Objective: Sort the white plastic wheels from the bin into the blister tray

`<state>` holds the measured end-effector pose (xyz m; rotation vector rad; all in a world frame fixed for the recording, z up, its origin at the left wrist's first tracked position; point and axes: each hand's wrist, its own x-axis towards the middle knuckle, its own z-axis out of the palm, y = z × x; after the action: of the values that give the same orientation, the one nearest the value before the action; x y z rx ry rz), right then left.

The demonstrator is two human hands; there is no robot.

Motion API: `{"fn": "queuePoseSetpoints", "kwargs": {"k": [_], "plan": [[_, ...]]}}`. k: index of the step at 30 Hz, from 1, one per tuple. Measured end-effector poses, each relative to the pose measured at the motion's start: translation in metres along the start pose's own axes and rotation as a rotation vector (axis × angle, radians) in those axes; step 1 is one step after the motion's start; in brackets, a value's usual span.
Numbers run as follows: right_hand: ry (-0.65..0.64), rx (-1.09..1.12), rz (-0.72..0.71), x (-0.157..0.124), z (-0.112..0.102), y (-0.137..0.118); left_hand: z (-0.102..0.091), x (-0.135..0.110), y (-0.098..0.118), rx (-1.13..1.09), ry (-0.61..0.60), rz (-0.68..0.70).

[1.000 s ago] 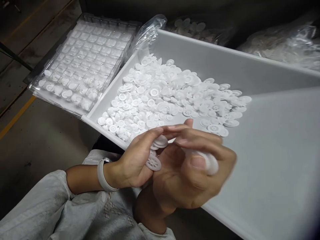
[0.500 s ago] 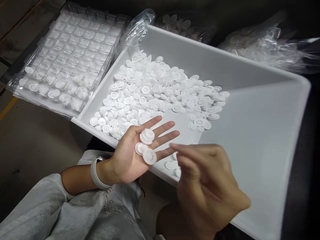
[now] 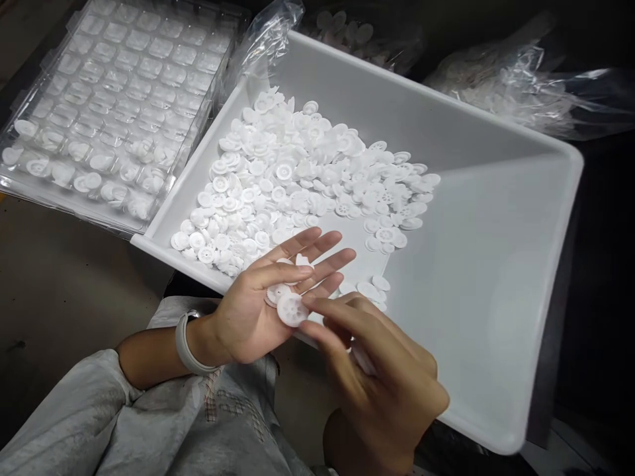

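Observation:
My left hand [image 3: 258, 311] is palm up, with several small white plastic discs [image 3: 278, 292] on it. Its thumb is bent over the ones near the fingers, and the fingers are stretched out. Thumb and forefinger of my right hand [image 3: 367, 350] pinch the edge of a white plastic disc [image 3: 292, 309] with small holes, just over the left palm. Something white also shows inside the curled right fingers, mostly hidden. Both hands are above the near rim of a large white bin [image 3: 476, 264], which holds a pile of the same discs [image 3: 297, 165].
A clear plastic tray [image 3: 114, 86] with many pockets lies left of the bin; its nearest rows hold white discs. Clear bags [image 3: 520, 92] of pale parts lie behind the bin. A few loose discs [image 3: 370, 291] lie near the bin's front wall.
My right hand has moved left to the left palm and now pinches a disc there. My left thumb has folded over the discs. The view has shifted slightly.

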<state>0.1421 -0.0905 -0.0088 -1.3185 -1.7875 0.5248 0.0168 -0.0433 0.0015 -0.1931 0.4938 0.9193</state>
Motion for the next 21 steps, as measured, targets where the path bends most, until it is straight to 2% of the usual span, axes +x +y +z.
{"fn": "queuePoseSetpoints", "kwargs": {"k": [6,9,12,16,18,21], "plan": [[-0.074,-0.182,-0.127,-0.003,0.000,-0.006,-0.002,0.001,0.003,0.009,-0.026,-0.034],[-0.074,-0.163,-0.091,-0.003,-0.001,-0.004,-0.004,0.002,0.004,0.004,-0.037,-0.046],[0.016,-0.110,-0.011,-0.002,-0.001,0.002,-0.005,0.002,0.005,0.005,-0.051,-0.046],[0.129,-0.203,-0.085,-0.001,0.000,0.006,-0.004,0.002,0.007,-0.001,-0.049,-0.065],[0.124,-0.167,-0.034,0.000,-0.001,0.005,-0.004,0.002,0.007,-0.004,-0.046,-0.070],[0.079,-0.019,0.167,0.006,-0.001,0.004,-0.005,0.002,0.006,-0.001,-0.051,-0.073]]}}
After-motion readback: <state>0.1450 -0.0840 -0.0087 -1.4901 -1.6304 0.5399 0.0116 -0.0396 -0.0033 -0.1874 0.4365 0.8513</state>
